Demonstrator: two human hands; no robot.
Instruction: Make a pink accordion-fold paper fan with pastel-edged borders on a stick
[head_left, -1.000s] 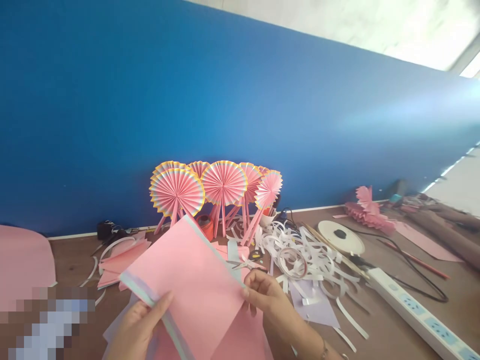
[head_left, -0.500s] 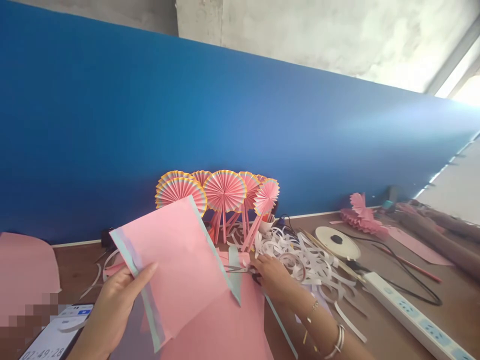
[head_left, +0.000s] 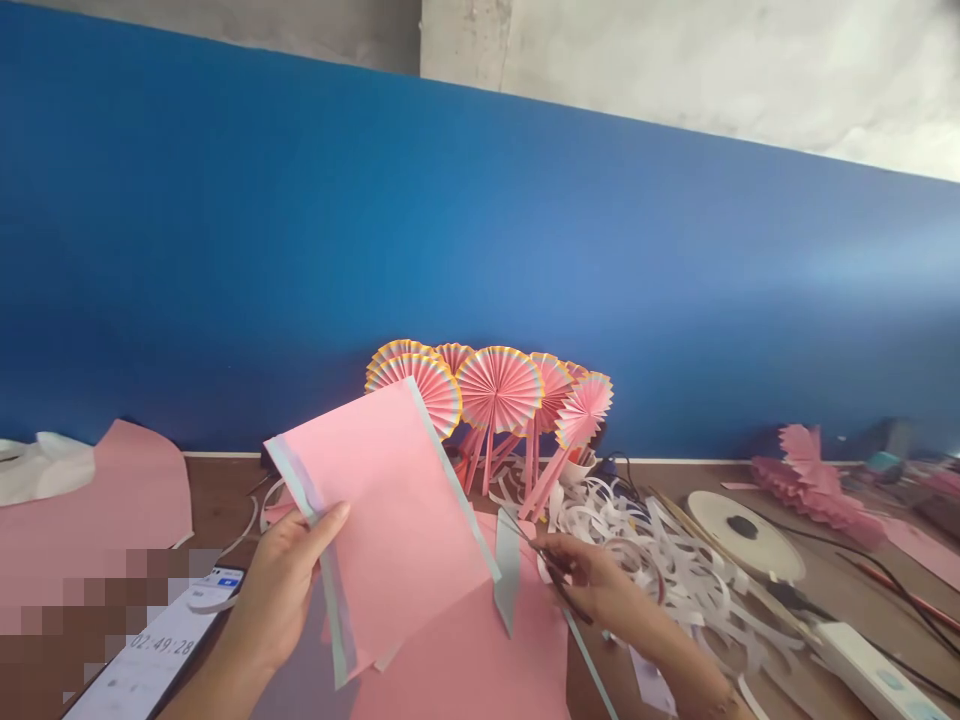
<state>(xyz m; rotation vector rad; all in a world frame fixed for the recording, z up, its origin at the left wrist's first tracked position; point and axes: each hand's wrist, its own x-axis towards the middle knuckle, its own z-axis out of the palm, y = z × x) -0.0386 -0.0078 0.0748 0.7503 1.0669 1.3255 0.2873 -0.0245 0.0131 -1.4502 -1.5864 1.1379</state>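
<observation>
Pink paper, a flat four-sided sheet banded in pale blue and lilac, rose up and to the right of the person's left hand, whose thumb was pressed over its left edge. It looked light, flexible and easily creased or torn, with little tendency to slip; that banded edge seemed a sound hold, under a light pinch. The right hand was closed around the dark handles of slim metal scissors, rigid and probably heavier, best held there; their blades pointed away, up and left of that hand. Left of the left wrist, a dark-edged smartphone with a bright screen read "02:49:28"; its smaller text was illegible, and no brand could be made out.
</observation>
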